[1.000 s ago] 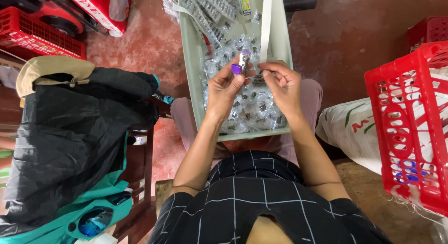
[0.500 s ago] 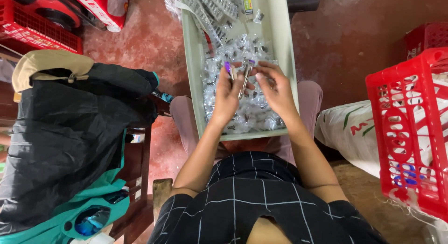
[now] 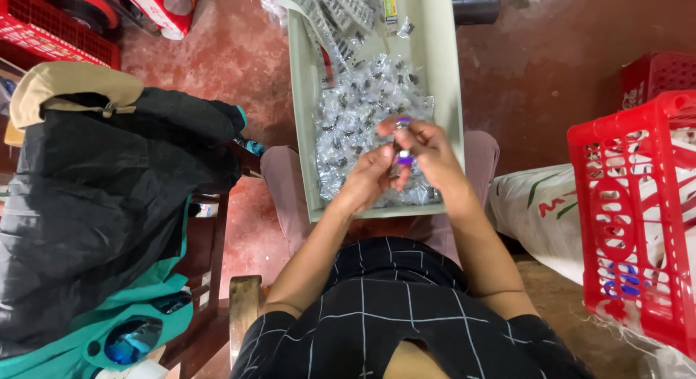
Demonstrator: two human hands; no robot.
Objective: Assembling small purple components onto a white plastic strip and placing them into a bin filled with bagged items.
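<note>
At the frame's centre, above the pale tray [image 3: 303,132] of clear packets [image 3: 355,111], left hand [image 3: 371,177] and right hand [image 3: 433,153] both pinch a small purple-capped piece [image 3: 404,159].

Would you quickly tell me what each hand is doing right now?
Left hand: fingers closed on a small purple-capped piece, over the tray.
Right hand: fingers pinched on the same piece, from above.

The tray [image 3: 302,132] runs off the top edge; its small packets [image 3: 355,111] blur.
</note>
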